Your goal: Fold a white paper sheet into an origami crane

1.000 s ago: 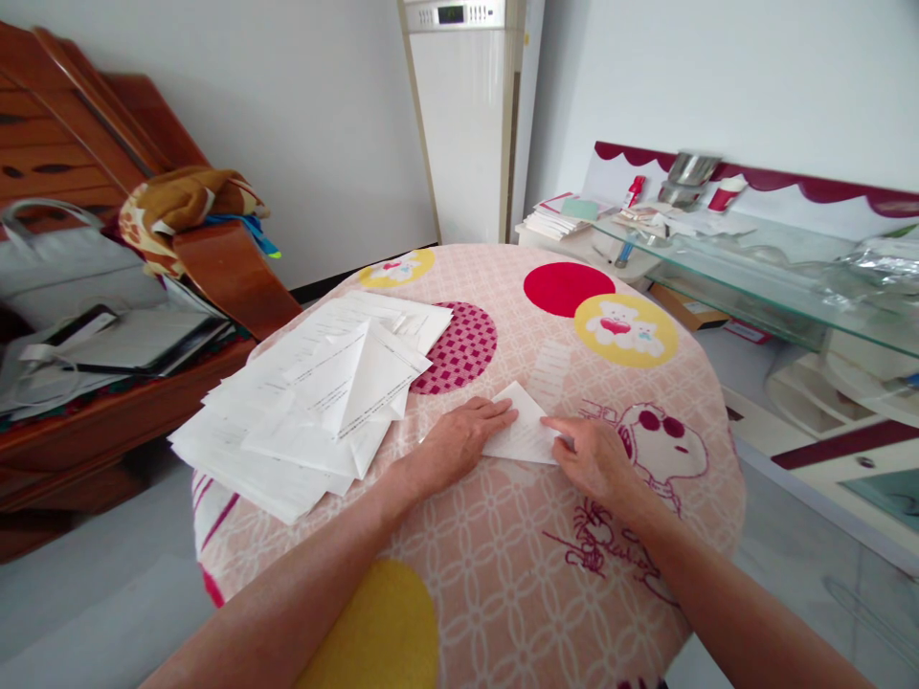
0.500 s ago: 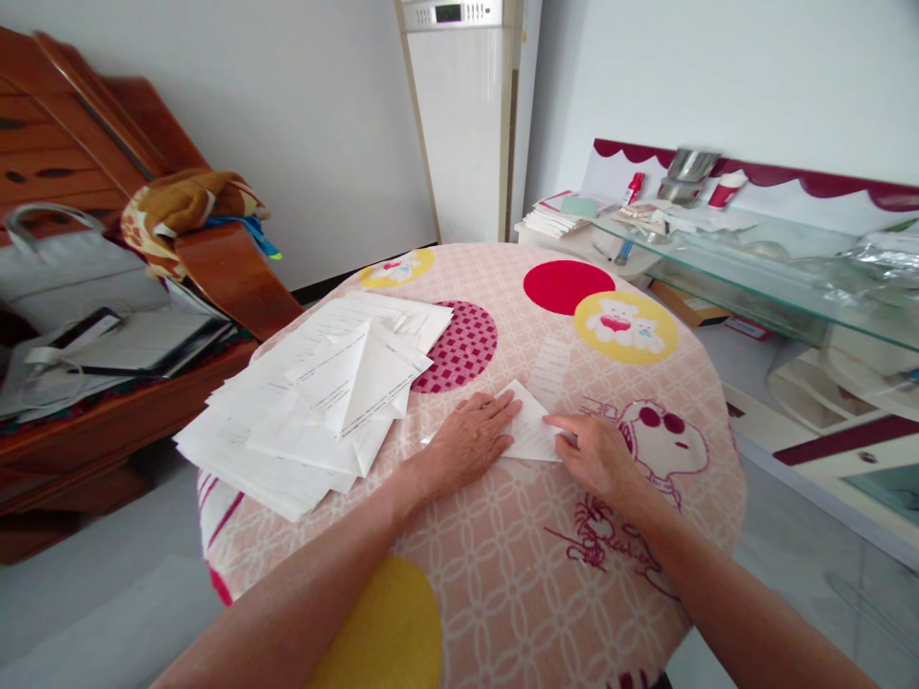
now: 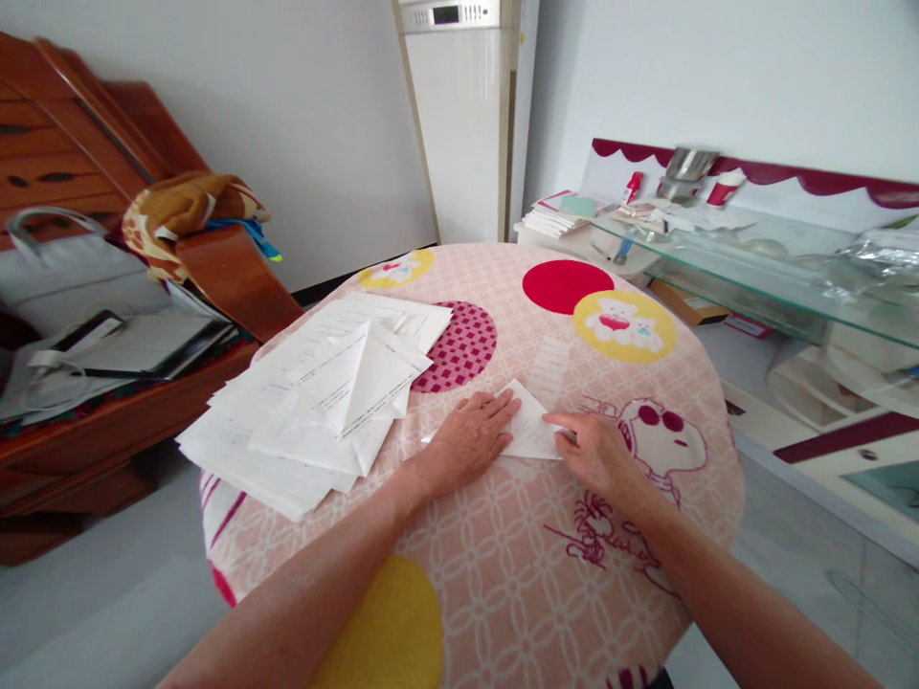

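A folded sheet of white paper [image 3: 527,426] lies on the tablecloth in front of me, its top coming to a point. My left hand [image 3: 474,431] rests flat over its left side, fingers stretched out and covering part of it. At the right edge is my right hand [image 3: 593,450], index finger extended onto the paper and the other fingers curled in by its lower right corner. To the left, a spread pile of printed sheets [image 3: 287,431] carries a folded paper piece [image 3: 366,373] with visible creases on top.
The round table has a pink patterned tablecloth [image 3: 503,574]. A wooden bench [image 3: 222,273] on the left holds a bag [image 3: 78,263], a cloth and a tablet-like device. Along the right stands a glass-topped shelf [image 3: 753,277] with bowls and a red bottle [image 3: 632,187].
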